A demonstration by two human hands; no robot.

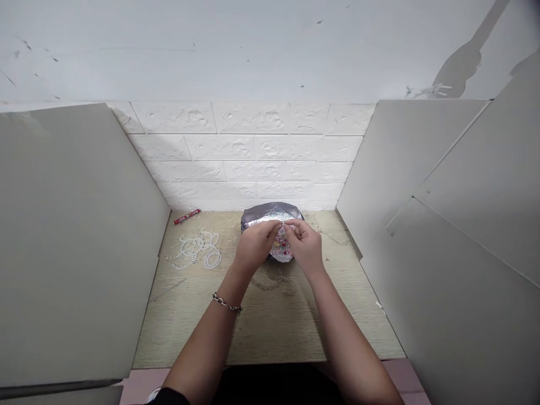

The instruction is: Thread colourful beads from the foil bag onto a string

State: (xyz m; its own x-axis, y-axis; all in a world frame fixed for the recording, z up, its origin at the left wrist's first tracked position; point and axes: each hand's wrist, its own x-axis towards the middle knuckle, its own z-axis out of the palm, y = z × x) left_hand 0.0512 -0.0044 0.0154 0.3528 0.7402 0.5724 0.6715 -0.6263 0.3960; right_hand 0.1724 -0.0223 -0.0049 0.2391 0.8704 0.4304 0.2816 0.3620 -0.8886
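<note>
My left hand [255,243] and my right hand [306,245] meet fingertip to fingertip over a silver foil-lined bag [272,211]. Both are closed in a pinch. A tiny pale speck shows between the fingertips, too small to name. Below them, several small pink, red and yellow beads [281,245] lie in the bag's opening. Just in front, partly behind my left wrist, a strand of clear beads [272,286] rests on the table. A chain bracelet [226,304] circles my left wrist.
White bead strands [213,258] lie coiled on the wooden table [274,332] at left. A narrow red packet [187,216] sits near the back corner. Thin thread [331,236] trails at the back right. Grey panels [76,242] flank the table, with a white brick-pattern wall [253,149] behind.
</note>
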